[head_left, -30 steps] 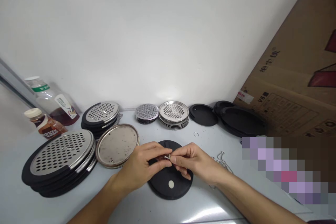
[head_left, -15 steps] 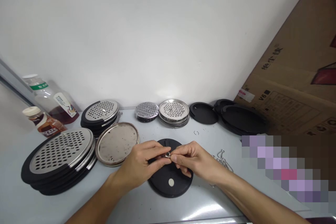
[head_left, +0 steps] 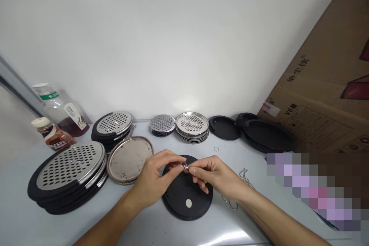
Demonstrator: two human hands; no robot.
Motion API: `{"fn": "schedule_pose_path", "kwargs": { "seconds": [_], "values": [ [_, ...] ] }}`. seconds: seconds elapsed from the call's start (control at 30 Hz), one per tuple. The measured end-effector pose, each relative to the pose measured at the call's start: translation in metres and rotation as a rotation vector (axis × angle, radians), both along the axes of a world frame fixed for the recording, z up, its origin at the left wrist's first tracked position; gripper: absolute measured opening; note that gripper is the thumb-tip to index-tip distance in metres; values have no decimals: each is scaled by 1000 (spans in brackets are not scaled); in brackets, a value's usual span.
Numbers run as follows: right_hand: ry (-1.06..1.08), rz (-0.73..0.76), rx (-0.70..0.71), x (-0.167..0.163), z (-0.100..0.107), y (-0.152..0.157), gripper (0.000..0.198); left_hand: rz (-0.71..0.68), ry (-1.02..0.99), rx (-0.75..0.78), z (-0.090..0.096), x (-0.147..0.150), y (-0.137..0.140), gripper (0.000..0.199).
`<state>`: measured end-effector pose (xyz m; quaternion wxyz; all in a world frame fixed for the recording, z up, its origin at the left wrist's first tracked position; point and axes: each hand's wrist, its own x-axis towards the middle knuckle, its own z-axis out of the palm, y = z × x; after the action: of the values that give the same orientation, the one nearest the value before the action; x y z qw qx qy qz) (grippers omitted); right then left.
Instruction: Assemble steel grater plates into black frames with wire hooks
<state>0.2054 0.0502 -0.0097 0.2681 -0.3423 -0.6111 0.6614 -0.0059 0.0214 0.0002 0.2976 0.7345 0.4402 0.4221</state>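
My left hand point(head_left: 161, 175) pinches a small shiny metal ring point(head_left: 185, 165) between thumb and forefinger. My right hand point(head_left: 211, 173) grips the same piece from the other side, its thumb and forefinger pressed together and the lower fingers curled. Too little of the metal shows to tell whether a clip is joined to it. Both hands are above a round black disc point(head_left: 178, 203) with a pale oval spot near its front edge. To the right, partly behind my right forearm, lie several metal rings and clips point(head_left: 244, 174).
Stacked perforated metal discs with black rims point(head_left: 69, 169) stand at left, beside a plain metal lid point(head_left: 131, 159). Smaller grater discs point(head_left: 191, 123) and black discs point(head_left: 225, 127) line the wall. Two bottles point(head_left: 70, 117) stand far left; a cardboard box point(head_left: 323, 96) leans at right. One loose ring point(head_left: 216, 149) lies mid-table.
The metal ring has turned between my fingers, and its loop shows more now. My left fingertips have shifted a little on it. The whole view has moved slightly.
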Motion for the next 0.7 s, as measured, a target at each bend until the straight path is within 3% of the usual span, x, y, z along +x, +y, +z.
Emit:
{"fn": "schedule_pose_path", "kwargs": {
  "seconds": [0.13,0.3,0.47,0.63,0.7],
  "values": [
    [22,18,-18,0,-3,0,33,-61,52,-18,-3,1,-2,46],
    [-1,34,-22,1,-2,2,32,-43,49,46,-6,0,0,22],
    [-11,25,-38,4,-3,5,32,-20,88,105,-5,-2,2,24],
    [11,34,3,4,-3,4,33,-9,132,31,-4,-2,1,44],
    [25,29,15,2,-3,2,32,23,93,17,-3,0,0,42]
  ]
}}
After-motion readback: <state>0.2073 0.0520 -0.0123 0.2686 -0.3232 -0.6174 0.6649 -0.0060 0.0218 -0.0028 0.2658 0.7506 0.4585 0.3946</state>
